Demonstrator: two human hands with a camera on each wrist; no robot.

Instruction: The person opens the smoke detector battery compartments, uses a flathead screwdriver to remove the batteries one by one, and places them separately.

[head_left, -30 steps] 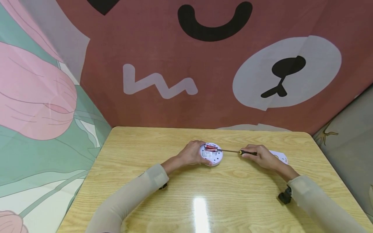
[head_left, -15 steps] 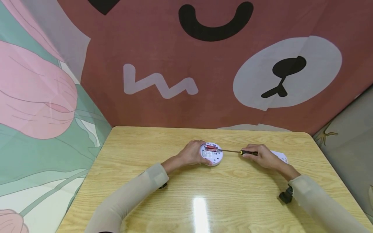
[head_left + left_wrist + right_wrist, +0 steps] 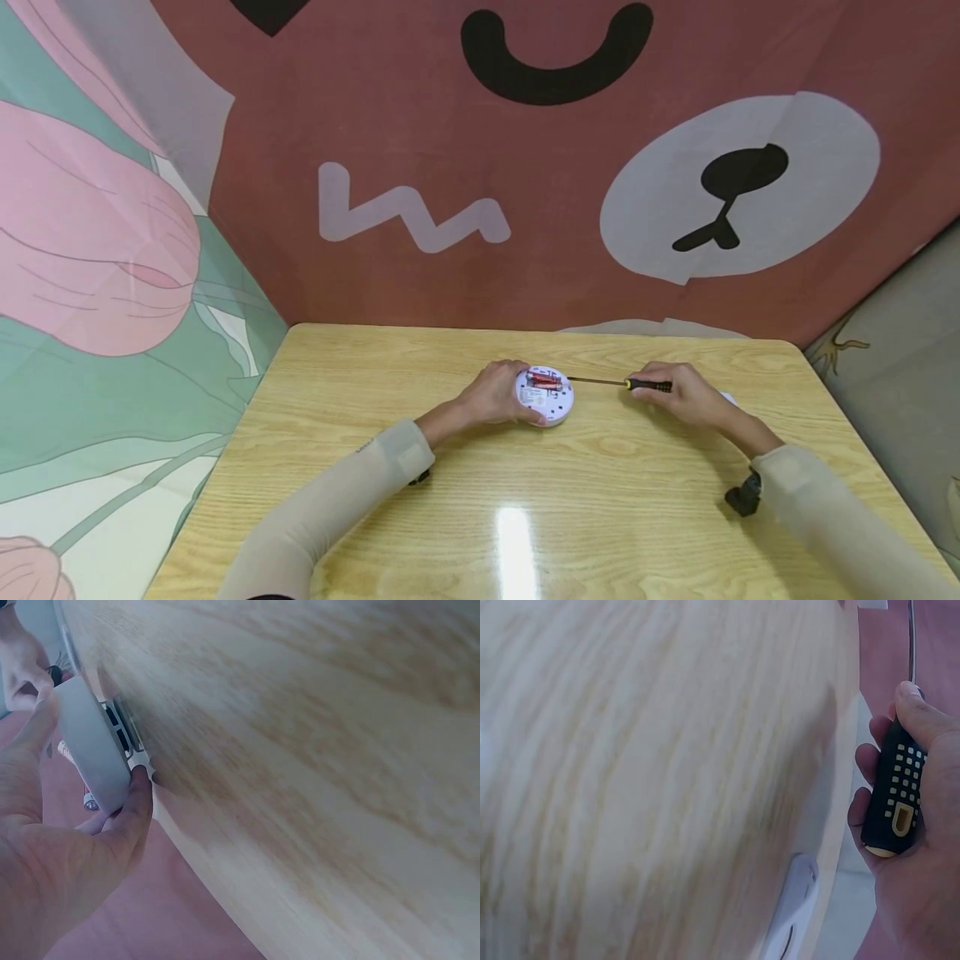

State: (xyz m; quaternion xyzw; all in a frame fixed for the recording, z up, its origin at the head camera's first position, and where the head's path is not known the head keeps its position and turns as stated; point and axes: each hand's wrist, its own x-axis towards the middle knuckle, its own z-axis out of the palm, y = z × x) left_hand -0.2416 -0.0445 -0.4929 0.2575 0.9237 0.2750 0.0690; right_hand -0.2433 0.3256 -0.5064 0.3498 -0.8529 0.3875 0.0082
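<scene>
Near the middle of the table, my left hand (image 3: 495, 393) grips a round white device (image 3: 547, 407) by its left side, thumb and fingers spread around the rim. Two red batteries (image 3: 544, 382) show in its upturned face. In the left wrist view the white side of its casing (image 3: 94, 746) is tilted up off the wood. My right hand (image 3: 688, 395) holds a screwdriver (image 3: 648, 385) by its black and yellow handle, fingers curled around it. The thin shaft (image 3: 596, 381) points left, and its tip is at the device's right edge; whether it touches cannot be told.
Behind my right hand a white plastic plate (image 3: 793, 904) with a slot lies on the wooden table (image 3: 420, 542), mostly hidden in the head view. A fabric wall printed with a bear (image 3: 412, 292) stands along the table's back edge.
My right hand has drawn the screwdriver slightly right and away from me, so its tip has moved from beside the batteries to the device's edge. The left hand and device have barely moved.
</scene>
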